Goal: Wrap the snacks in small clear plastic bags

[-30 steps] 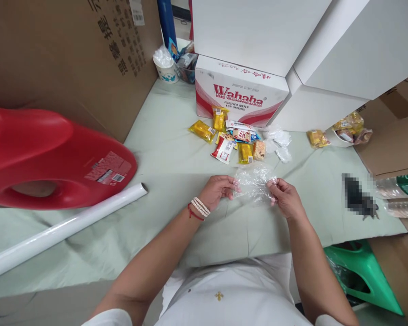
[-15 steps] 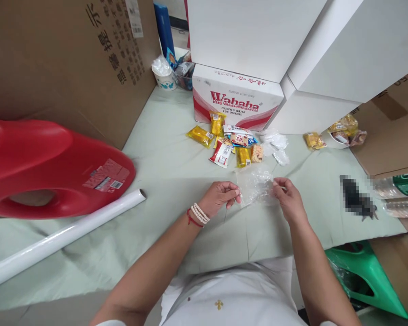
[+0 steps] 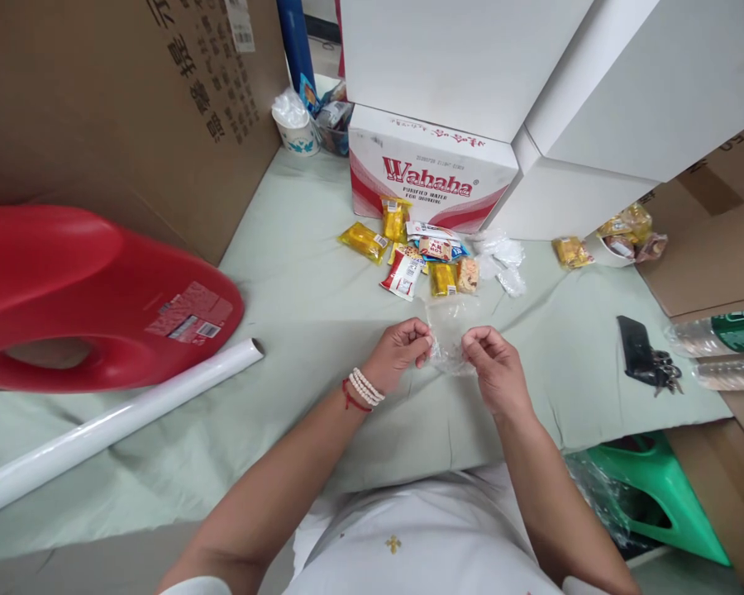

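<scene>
**Pale green tablecloth (image 3: 285, 273), clear plastic film (image 3: 450, 329) held out before the Wahaha carton (image 3: 431, 178)**

Film this thin probably clings and creases easily, so a light fingertip grip at opposite edges, with gentle, even tension, should suit it best; a hard tug could tear it. It is on the near side of the carton, apart from it. Whether it is a bag or a loose sheet, I cannot tell.

The left hand (image 3: 400, 354) is curled nearly closed, thumb and forefinger pinching the film's left edge. The right hand (image 3: 494, 369) pinches the opposite edge likewise, its other fingers loosely bent.

Farther off, nearer the carton's front, lie a red-and-white sachet (image 3: 403, 274), yellow packets (image 3: 364, 241) and, toward its right end, crumpled plastic (image 3: 507, 260). White boxes (image 3: 595, 194) stand to the carton's right.
</scene>
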